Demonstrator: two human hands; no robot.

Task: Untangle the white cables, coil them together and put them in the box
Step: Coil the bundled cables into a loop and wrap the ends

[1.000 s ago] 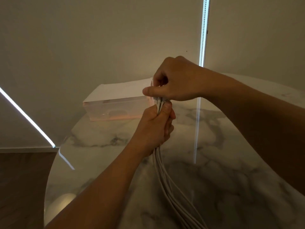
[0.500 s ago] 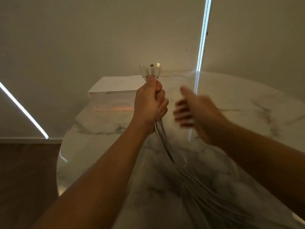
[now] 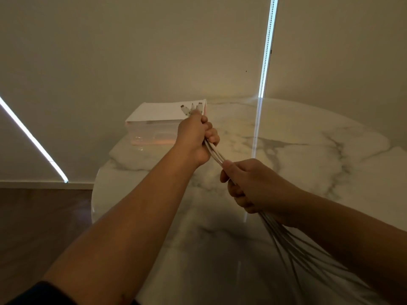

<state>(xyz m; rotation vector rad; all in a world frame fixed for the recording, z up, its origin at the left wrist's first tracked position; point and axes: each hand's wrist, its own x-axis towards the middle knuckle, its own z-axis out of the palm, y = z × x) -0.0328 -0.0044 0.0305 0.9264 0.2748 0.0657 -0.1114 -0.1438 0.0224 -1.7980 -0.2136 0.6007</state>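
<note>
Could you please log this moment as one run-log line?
stage: cables bundled | left grip: holds cables below plugs | right grip: holds cables lower down | box: on table

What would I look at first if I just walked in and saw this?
Probably the bundle of white cables in the middle, gripped by the left hand just below the plugs and by the right hand lower down. Next come the bright light strip running up the wall on the right and the clear box at the back of the marble table.
</note>
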